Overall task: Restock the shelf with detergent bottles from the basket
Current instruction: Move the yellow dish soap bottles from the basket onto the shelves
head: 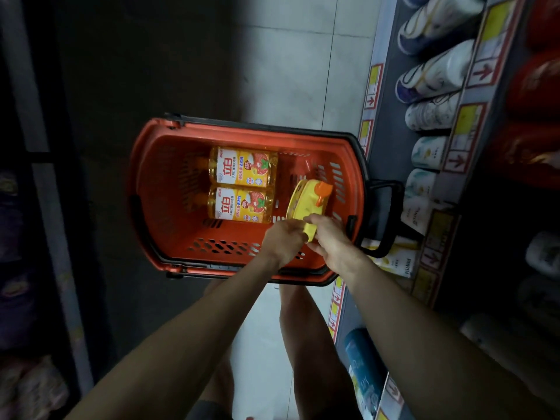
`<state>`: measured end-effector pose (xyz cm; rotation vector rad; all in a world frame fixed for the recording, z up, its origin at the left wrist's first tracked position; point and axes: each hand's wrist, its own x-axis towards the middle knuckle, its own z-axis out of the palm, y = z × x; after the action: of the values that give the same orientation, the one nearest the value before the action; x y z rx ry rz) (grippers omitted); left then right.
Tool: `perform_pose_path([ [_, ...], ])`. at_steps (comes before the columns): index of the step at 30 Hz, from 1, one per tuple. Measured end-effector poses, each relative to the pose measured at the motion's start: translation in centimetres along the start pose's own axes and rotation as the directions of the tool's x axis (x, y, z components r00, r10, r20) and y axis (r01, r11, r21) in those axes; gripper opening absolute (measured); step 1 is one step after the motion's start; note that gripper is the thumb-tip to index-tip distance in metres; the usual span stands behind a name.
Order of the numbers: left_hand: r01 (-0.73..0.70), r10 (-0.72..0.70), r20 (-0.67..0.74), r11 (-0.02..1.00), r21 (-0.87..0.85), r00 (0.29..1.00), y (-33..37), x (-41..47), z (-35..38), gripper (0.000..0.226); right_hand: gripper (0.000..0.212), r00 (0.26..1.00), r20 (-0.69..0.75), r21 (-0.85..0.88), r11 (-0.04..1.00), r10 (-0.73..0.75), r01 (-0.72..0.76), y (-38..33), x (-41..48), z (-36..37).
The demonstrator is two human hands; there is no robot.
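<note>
A red shopping basket (157, 189) stands on the floor beside the shelf. Two yellow detergent bottles (242, 166) (241, 204) lie flat side by side in it, labels up. A third yellow detergent bottle (306, 201) with an orange cap is raised above the basket's right side. My left hand (283, 237) and my right hand (328, 237) both grip its yellow handle from either side.
The shelf (394, 122) runs along the right with white bottles, red packs and price tags on its edges. The basket's black handle (391, 219) hangs toward the shelf. A dark shelf unit (27, 207) lines the left. My legs stand below the basket.
</note>
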<state>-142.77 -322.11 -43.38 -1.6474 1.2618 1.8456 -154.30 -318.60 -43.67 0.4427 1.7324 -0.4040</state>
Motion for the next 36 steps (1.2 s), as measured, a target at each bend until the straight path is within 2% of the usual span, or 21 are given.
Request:
perform_pose_path([
  [3, -0.071, 0.073, -0.016, 0.995, 0.069, 0.997, 0.5, -2.2, -1.2, 0.023, 0.03, 1.0, 0.008, -0.021, 1.0, -0.019, 0.019, -0.1, -2.9, -0.1],
  [6, -0.13, 0.137, -0.045, 0.984, 0.124, 0.99, 1.3, -4.8, -2.9, 0.027, 0.034, 0.998, 0.008, -0.068, 0.996, -0.056, 0.056, -1.0, -6.8, -0.2],
  [8, -0.155, 0.164, -0.041, 0.975, 0.158, 0.986, 2.6, -6.8, -4.4, 0.029, 0.027, 0.996, -0.004, -0.124, 0.989, -0.085, 0.084, -1.9, -9.8, -0.3],
  [12, -0.207, 0.215, -0.018, 0.958, 0.199, 0.976, 5.3, -11.1, -8.4, 0.029, 0.04, 0.991, -0.021, -0.258, 0.958, -0.132, 0.122, -3.5, -15.8, -0.4],
  [13, -0.216, 0.225, -0.022, 0.954, 0.207, 0.974, 5.8, -12.1, -9.6, 0.029, 0.033, 0.986, -0.015, -0.328, 0.932, -0.166, 0.152, -3.9, -17.5, -0.4],
  [14, -0.225, 0.238, -0.033, 0.949, 0.219, 0.971, 6.3, -13.3, -10.9, 0.03, 0.024, 0.977, -0.005, -0.416, 0.889, -0.214, 0.193, -4.3, -19.4, -0.5],
  [18, -0.31, 0.333, -0.041, 0.911, 0.272, 0.942, 8.6, -18.8, -15.9, 0.051, 0.032, 0.919, 0.091, -0.657, 0.671, -0.384, 0.345, -4.9, -27.4, -0.4],
  [24, -0.499, 0.494, 0.09, 0.825, 0.265, 0.865, 12.0, -28.6, -21.3, 0.085, 0.051, 0.789, 0.222, -0.761, 0.403, -0.573, 0.508, -6.2, -40.6, -0.5],
  [28, -0.605, 0.578, 0.188, 0.783, 0.145, 0.794, 14.0, -35.3, -23.7, 0.086, 0.064, 0.664, 0.284, -0.784, 0.232, -0.692, 0.576, -6.6, -49.4, -1.1],
  [31, -0.695, 0.668, 0.226, 0.717, 0.062, 0.709, 15.1, -40.2, -24.8, 0.091, 0.072, 0.547, 0.321, -0.77, 0.123, -0.773, 0.626, -7.0, -55.5, -1.4],
  [34, -0.76, 0.741, 0.198, 0.65, 0.03, 0.642, 16.5, -44.2, -25.7, 0.081, 0.072, 0.438, 0.345, -0.78, 0.007, -0.83, 0.626, -7.2, -60.9, -1.3],
  [36, -0.799, 0.782, 0.183, 0.601, 0.032, 0.596, 17.3, -46.4, -26.1, 0.074, 0.074, 0.377, 0.377, -0.81, -0.104, -0.846, 0.577, -7.4, -64.1, -1.1],
])
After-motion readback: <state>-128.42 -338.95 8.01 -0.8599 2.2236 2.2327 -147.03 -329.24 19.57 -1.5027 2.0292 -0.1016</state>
